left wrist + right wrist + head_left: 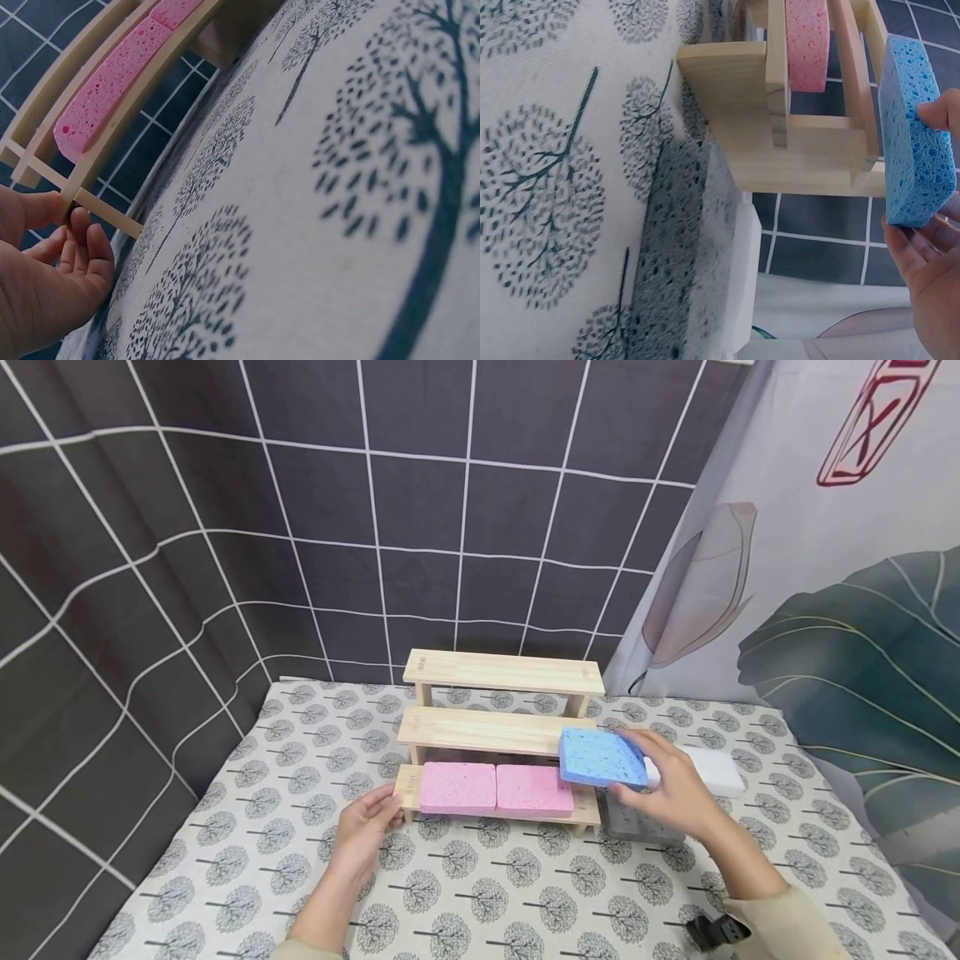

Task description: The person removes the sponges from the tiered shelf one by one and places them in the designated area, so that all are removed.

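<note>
Gently brace the wooden rack [487, 731], pinched by left fingers [97, 247] at nine o'clock, and level the blue sponge [602, 758], pinched by right fingers [906, 251] at three, before lowering.

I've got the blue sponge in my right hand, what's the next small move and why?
Probably ease your right hand leftward and lower the blue sponge onto the middle step: the sponge is held near that step's right end, two pink sponges take up most of the bottom step, and your left hand grips that bottom step's left end, perhaps steadying it.
</note>
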